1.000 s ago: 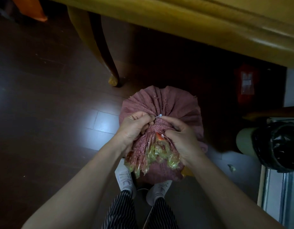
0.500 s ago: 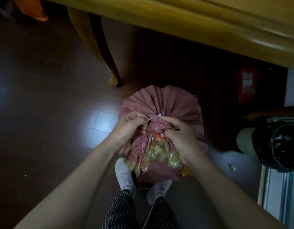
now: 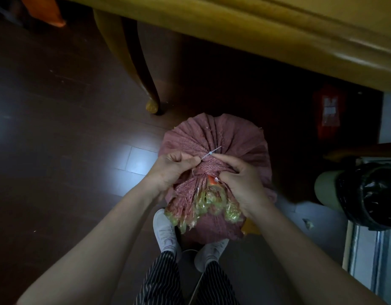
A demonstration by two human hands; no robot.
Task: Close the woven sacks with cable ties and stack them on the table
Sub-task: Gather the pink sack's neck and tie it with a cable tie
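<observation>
A full pink woven sack (image 3: 229, 137) stands on the dark floor between my feet and the table. Its mouth is gathered into a neck, with a greenish plastic liner (image 3: 209, 202) spilling out toward me. A white cable tie (image 3: 210, 153) circles the neck, its free tail sticking up to the right. My left hand (image 3: 171, 171) holds the neck from the left, fingertips pinching the tie near its head. My right hand (image 3: 242, 183) grips the gathered neck from the right, its fingertip at the tie.
A yellow wooden table (image 3: 278, 34) runs across the top, its curved leg (image 3: 135, 62) at the sack's far left. A bin with a black liner (image 3: 366, 194) stands at the right. A red packet (image 3: 327, 111) lies under the table. My white shoes (image 3: 166, 230) are just behind the sack.
The cable tie's tail has come further out and now sticks up to the right. My left hand has shifted slightly left along the neck; the sack has stayed put.
</observation>
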